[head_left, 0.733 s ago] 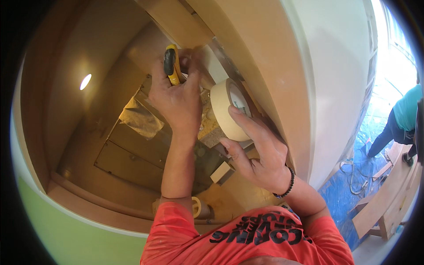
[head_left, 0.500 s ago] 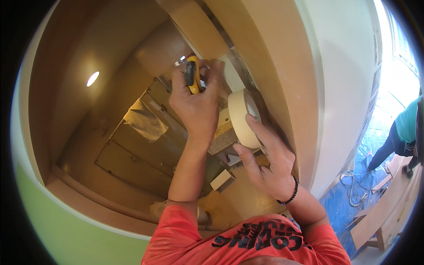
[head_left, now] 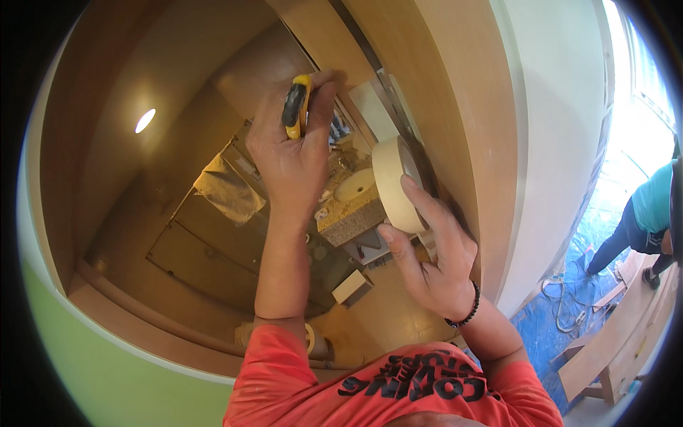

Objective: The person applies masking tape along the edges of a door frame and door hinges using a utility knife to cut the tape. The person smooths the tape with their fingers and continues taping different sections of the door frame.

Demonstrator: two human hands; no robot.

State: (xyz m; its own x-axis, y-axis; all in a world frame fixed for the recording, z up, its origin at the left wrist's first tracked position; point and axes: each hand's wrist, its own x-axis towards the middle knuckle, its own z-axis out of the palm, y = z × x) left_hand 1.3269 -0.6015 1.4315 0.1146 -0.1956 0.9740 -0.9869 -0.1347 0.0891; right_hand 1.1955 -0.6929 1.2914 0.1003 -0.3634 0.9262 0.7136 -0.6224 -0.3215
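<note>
A yellow and black utility knife (head_left: 294,107) is gripped in my left hand (head_left: 288,164), raised in the upper middle of the view beside the wooden door frame (head_left: 455,114). I cannot see its blade. My right hand (head_left: 441,263), with a dark bead bracelet at the wrist, holds a wide roll of cream masking tape (head_left: 390,188) between thumb and fingers. The roll stands on edge close to the frame, its outer face toward my left arm. Some of the right fingers are hidden behind it.
Beyond the frame lies a bathroom with a granite counter (head_left: 348,220) and sink, a box (head_left: 352,287) on the floor, and a cloth (head_left: 228,192) hanging on a glass panel. At right, a person (head_left: 651,206) stands by wooden boards (head_left: 605,341) over blue sheeting (head_left: 523,381).
My left hand has moved left and slightly up with the knife, away from the roll, uncovering the sink and counter. The right hand keeps its hold on the tape, nearly still.
</note>
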